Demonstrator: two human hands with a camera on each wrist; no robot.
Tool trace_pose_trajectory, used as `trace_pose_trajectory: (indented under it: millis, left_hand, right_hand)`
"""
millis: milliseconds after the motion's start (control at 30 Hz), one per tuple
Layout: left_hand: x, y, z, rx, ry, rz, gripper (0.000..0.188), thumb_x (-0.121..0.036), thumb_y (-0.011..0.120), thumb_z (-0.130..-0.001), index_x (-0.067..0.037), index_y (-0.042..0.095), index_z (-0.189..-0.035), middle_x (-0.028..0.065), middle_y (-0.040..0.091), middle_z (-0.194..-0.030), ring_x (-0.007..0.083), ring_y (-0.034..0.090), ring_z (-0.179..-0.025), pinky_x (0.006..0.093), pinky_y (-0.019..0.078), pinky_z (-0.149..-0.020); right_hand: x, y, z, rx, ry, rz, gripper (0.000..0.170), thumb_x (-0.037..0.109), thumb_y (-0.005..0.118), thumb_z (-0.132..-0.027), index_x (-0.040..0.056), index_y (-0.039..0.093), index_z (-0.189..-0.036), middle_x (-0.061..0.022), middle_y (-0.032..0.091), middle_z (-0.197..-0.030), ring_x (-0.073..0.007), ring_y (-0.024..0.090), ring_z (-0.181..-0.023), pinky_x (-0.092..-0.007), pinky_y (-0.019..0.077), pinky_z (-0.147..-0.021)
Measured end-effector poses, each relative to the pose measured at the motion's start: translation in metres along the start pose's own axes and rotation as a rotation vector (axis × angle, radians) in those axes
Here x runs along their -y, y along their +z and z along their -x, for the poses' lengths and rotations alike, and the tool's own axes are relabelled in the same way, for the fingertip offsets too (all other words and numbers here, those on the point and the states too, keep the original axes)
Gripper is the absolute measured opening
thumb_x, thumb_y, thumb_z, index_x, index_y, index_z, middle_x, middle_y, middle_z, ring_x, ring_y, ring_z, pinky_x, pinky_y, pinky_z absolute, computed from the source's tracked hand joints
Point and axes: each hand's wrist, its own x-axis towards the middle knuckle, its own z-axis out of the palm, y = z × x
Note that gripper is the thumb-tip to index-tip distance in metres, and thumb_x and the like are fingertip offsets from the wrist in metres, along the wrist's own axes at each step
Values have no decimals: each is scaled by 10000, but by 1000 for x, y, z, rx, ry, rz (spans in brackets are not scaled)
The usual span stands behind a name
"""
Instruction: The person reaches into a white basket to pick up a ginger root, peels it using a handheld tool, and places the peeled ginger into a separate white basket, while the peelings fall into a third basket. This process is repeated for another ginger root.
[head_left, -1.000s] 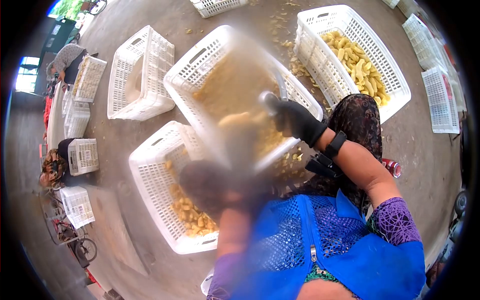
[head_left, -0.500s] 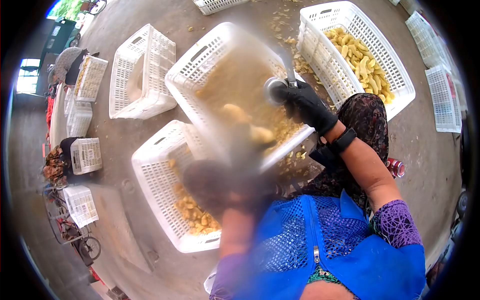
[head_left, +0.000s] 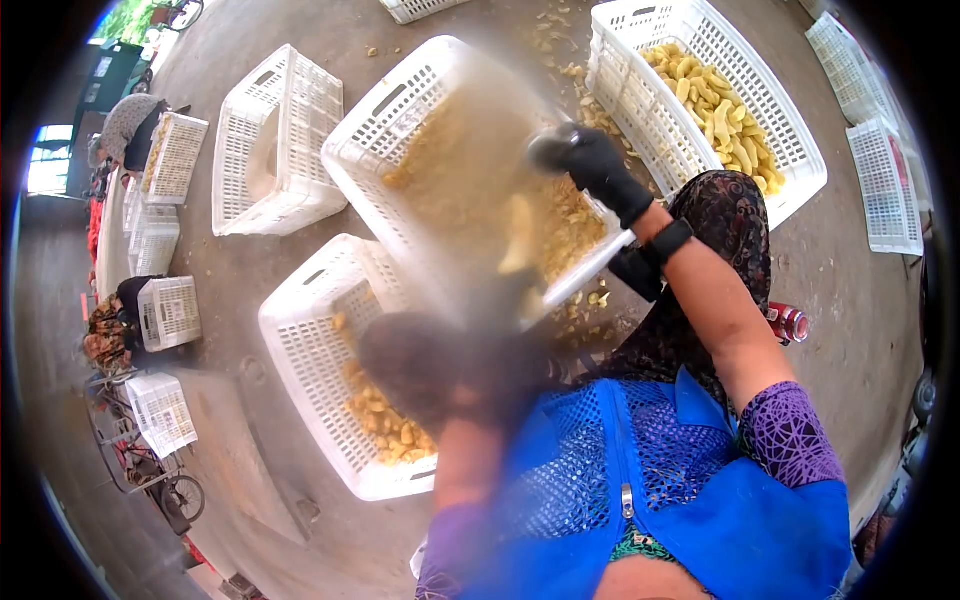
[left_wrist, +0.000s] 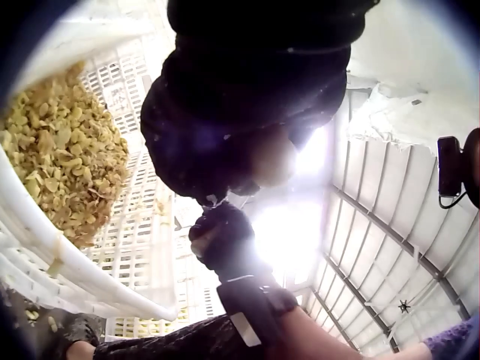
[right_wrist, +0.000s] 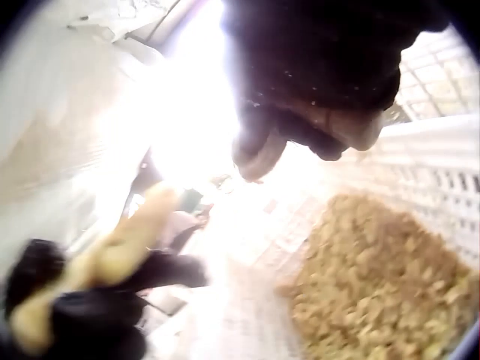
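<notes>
Under a smear on the head view, my black-gloved left hand (head_left: 485, 315) grips one end of a long, pale-yellow peeled piece of produce (head_left: 518, 235). The right wrist view shows its fingers curled round this piece (right_wrist: 120, 259). Above and to the right, my gloved right hand (head_left: 603, 175) grips a silver, round-ended tool (head_left: 548, 152), blurred here; its fingers (right_wrist: 352, 131) are curled in the right wrist view. Both hands are over a white slotted crate (head_left: 375, 115) full of yellow-brown peelings (left_wrist: 67, 150). The tool is apart from the piece in the head view.
A crate (head_left: 640, 110) of smooth yellow pieces (head_left: 725, 120) stands at right. Another crate (head_left: 300, 350), with orange-yellow pieces (head_left: 375, 410), stands lower left. Scraps (head_left: 595, 115) litter the floor. A red can (head_left: 788, 322) is beside my knee. Other people (head_left: 130, 130) sit at far left.
The yellow piece has turned from lying sideways to pointing upward, away from me. My right hand, with the silver tool, has moved slightly up and away. The left forearm has barely moved.
</notes>
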Motion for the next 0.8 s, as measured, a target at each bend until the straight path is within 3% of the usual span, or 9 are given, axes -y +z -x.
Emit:
trace_pose_trajectory:
  millis: [67,167,200,333,433,533,633,667,800]
  left_hand:
    - [0,-2,1,3,7,-20,282,-61,567,-754,-68,555,-1036,103,571,-755,259,561,-655,373,436,-598]
    - [0,-3,3,-3,-3,-28,282,-60,569,-752,-69,557,-1034,103,571,-755,259,561,-653,373,436,-598]
    - [0,-2,3,-2,-5,-30,282,-60,569,-751,-69,557,-1033,103,571,-754,259,560,-652,374,436,-597]
    - [0,1,0,13,-3,-72,283,-59,571,-749,-70,558,-1031,103,571,-754,259,560,-649,374,435,-596]
    - [-1,2,-1,26,-1,-123,283,-59,573,-747,-71,560,-1029,102,571,-754,259,560,-647,374,435,-595]
    - [-2,2,-3,42,-3,-185,283,-58,575,-745,-71,561,-1027,102,571,-754,259,559,-645,374,435,-594]
    - [-6,2,-10,75,-20,-278,284,-57,576,-742,-72,562,-1025,102,571,-754,259,559,-643,374,435,-593]
    - [-7,4,-14,96,-35,-332,284,-57,577,-742,-72,562,-1025,102,571,-754,259,559,-642,374,435,-593]
    - [-15,4,-25,218,-97,-581,284,-56,579,-739,-73,564,-1022,102,571,-753,259,558,-639,375,434,-592]
  right_hand:
    - [39,-23,-10,23,644,-297,158,229,605,-816,78,644,-836,-24,603,-674,-158,569,-578,-279,461,-534]
    - [78,-22,-10,340,331,3,198,228,613,-813,62,635,-917,-33,623,-740,-138,573,-615,-266,460,-558]
    - [75,-16,3,376,607,-222,231,219,606,-816,67,614,-990,-39,626,-802,-122,574,-673,-265,452,-578]
    - [86,-12,11,397,633,-220,227,179,629,-823,63,619,-1018,1,629,-774,-34,532,-611,-184,431,-522]
    - [14,-5,3,49,-14,266,136,212,610,-777,169,649,-900,-36,608,-718,-192,587,-606,-308,470,-550]
    - [45,-23,-8,196,594,28,161,188,603,-787,187,657,-938,-19,623,-743,-173,587,-608,-282,464,-533]
    - [77,-15,3,212,126,-179,201,157,639,-806,58,632,-980,14,587,-643,-23,460,-466,-179,371,-408]
    - [82,-12,15,246,570,-398,228,188,641,-816,47,625,-994,19,594,-654,-17,461,-484,-172,364,-413]
    - [36,-3,19,279,370,-115,193,187,644,-810,19,639,-905,-28,640,-697,-74,573,-646,-249,476,-590]
